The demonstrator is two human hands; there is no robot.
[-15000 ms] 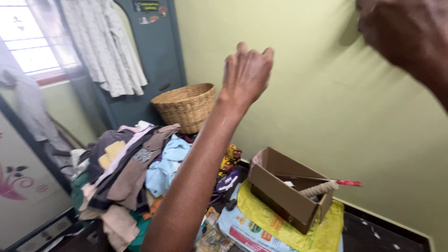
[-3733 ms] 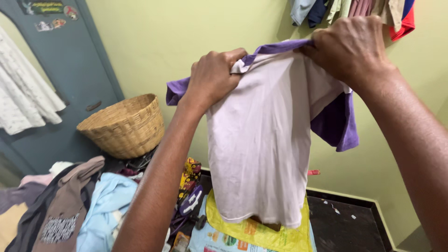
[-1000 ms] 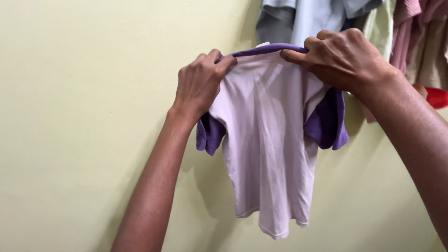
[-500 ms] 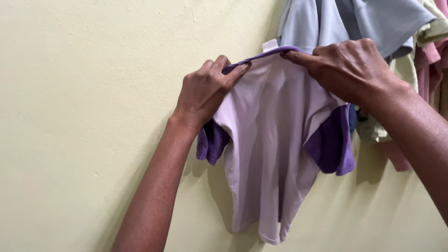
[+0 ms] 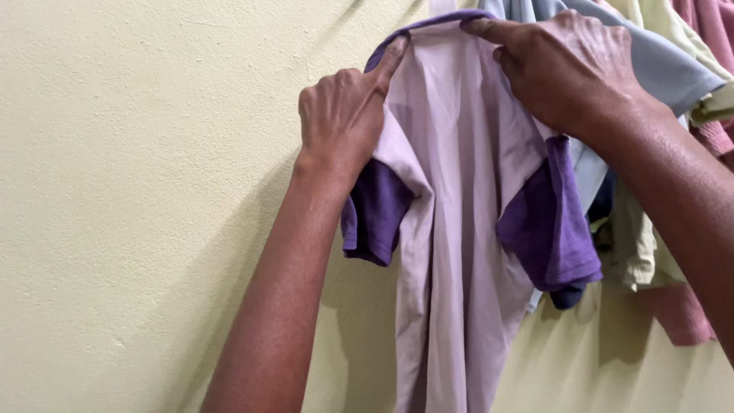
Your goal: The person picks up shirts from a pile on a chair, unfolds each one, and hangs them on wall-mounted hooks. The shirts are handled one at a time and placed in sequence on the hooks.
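— Hands first: what are they doing?

— Both are up at the collar of a pale lilac T-shirt (image 5: 459, 191) with purple sleeves. The left hand (image 5: 344, 115) pinches the purple neckband between thumb and forefinger, its other fingers curled. The right hand (image 5: 569, 65) grips the same neckband further right, forefinger stretched along the edge.

— And where is the shirt?

— It hangs flat against a pale yellow wall (image 5: 138, 191), high in the view, body drooping below the frame. Its top edge is cut off, so I cannot tell what it hangs on.

— Anything beside it?

— Just to its right hang other garments: a light blue shirt (image 5: 657, 69) touching it, then a yellowish-green garment (image 5: 634, 245) and a pink garment (image 5: 707, 30).
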